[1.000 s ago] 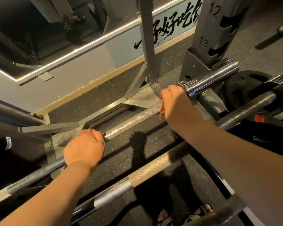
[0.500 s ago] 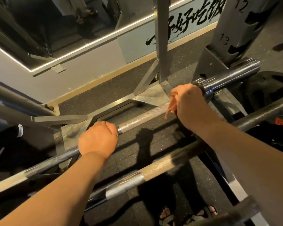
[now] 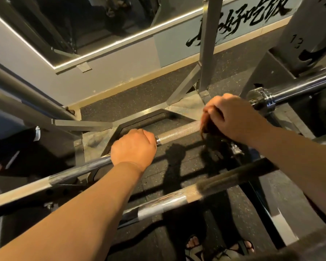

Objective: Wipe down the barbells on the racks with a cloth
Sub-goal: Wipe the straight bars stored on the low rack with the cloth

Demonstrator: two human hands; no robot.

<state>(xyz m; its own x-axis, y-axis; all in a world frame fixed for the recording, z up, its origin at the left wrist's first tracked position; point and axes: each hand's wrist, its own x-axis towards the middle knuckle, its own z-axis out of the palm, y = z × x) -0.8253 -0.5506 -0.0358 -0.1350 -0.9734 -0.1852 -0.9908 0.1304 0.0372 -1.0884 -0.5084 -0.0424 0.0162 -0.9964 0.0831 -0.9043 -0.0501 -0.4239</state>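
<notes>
Upper barbell (image 3: 179,133): lies on the rack (image 3: 286,34), running from lower left to upper right. Its knurled shaft is bare between the two hands.
Left hand (image 3: 134,147): fingers are curled fully round the shaft at the near edge of the knurling. It holds nothing else.
Right hand (image 3: 231,117): fingers are curled down over the shaft just inside the collar (image 3: 260,98), pressing the cloth against the metal.
Cloth (image 3: 206,127): reddish-brown and bunched under the right hand. Only a fringe shows, hanging at the fingertips below the bar.
Step in hand (judged): wiping the shaft at its collar end, with the left hand as anchor.
Technique: wrap the cloth round the full girth of the bar, then draw it along the knurling toward the left hand under firm, even pressure. A slight twist on each pass should reach the underside.
Anchor: a firm left grip stops the bar rolling. That hand must shift later to expose the stretch it covers.
Risk: knurling may snag the loose fringe, so tuck it into the palm.
Lower barbell (image 3: 177,196): parallel and nearer the person, with neither hand on it.
Progress: whether any section is already clean cannot be told.
</notes>
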